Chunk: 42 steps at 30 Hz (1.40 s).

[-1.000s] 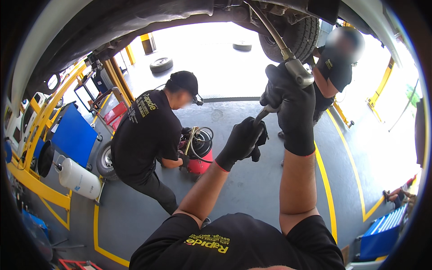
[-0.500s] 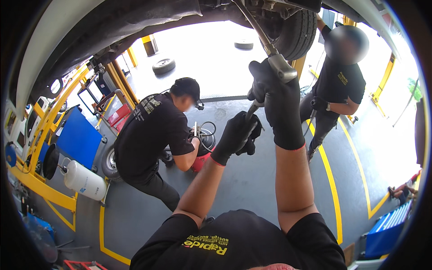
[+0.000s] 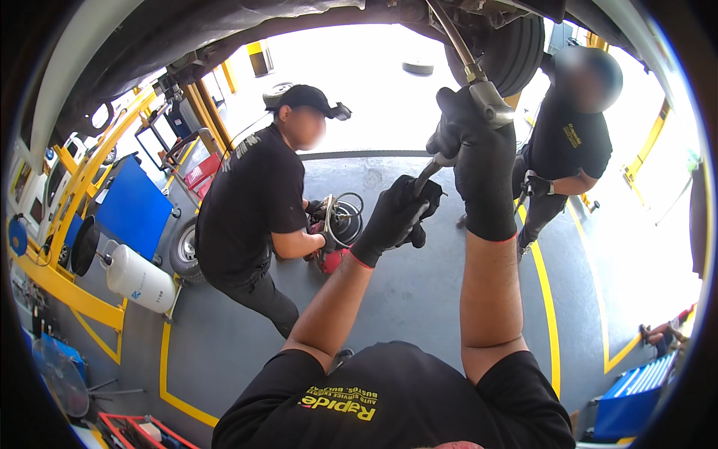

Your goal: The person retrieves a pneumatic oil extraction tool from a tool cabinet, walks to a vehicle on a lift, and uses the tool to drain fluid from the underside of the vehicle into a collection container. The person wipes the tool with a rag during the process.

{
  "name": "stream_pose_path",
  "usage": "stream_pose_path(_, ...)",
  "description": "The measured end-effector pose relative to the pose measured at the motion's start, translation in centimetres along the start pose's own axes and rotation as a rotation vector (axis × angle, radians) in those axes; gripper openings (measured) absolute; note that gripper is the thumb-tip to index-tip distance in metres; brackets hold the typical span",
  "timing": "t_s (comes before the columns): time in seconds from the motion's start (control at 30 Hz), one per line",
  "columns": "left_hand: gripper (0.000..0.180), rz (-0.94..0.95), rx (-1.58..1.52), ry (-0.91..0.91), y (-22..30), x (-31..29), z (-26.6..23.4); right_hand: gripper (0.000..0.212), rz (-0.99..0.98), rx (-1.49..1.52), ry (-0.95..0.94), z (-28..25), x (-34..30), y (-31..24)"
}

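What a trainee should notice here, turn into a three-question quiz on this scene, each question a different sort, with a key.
1. True or false: the person's left hand and right hand are both gloved in black.

2. Which is nearer to the thick head of the metal tool in the picture?
A. The left hand
B. The right hand
C. Both equally

3. Fill in the colour: at the picture's left, below the blue panel, the cylindrical tank is ____.

Key: 1. True. 2. B. 3. White.
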<state>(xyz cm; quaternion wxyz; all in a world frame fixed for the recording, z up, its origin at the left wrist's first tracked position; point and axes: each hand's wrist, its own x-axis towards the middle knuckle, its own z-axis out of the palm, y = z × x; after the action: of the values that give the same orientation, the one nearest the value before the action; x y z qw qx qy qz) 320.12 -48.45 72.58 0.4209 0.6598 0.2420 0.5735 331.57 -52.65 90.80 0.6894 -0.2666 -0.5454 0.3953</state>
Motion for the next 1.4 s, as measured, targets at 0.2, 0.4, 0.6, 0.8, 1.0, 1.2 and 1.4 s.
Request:
stream_pose_path(0.2,0.012,-0.277,-0.071,-0.006,-1.3,-2.0,-1.3,0.018,-0.001,0.022,-0.015,0.3,-0.1,-0.1)
stream_pose_path(0.4,0.019,-0.413,-0.013,0.022,-3.6,-4.1,-1.4,0.02,-0.003,-0.02,0.003,-0.1,-0.1,-0.2)
stream_pose_path(0.6,0.013,-0.291,0.069,0.0,-4.1,-5.3,-0.9,0.013,0.006,0.098,-0.036,-1.0,0.1,-0.7)
stream_pose_path(0.8,0.012,-0.284,-0.103,-0.034,-4.7,-6.2,-0.8,0.016,0.024,0.06,-0.005,-1.4,0.3,-1.3)
stream_pose_path(1.0,0.015,-0.281,0.028,-0.014,-3.4,-6.2,-0.5,0.014,0.018,0.024,-0.018,-1.6,0.4,-0.8)
stream_pose_path(1.2,0.02,-0.243,0.119,0.035,-2.5,-6.5,-0.6,0.019,-0.113,-0.093,-0.093,-2.7,1.3,1.4)
stream_pose_path(1.4,0.009,-0.301,-0.065,0.015,-4.4,-6.7,-1.3,0.021,0.044,-0.107,-0.04,-1.5,0.5,1.8)
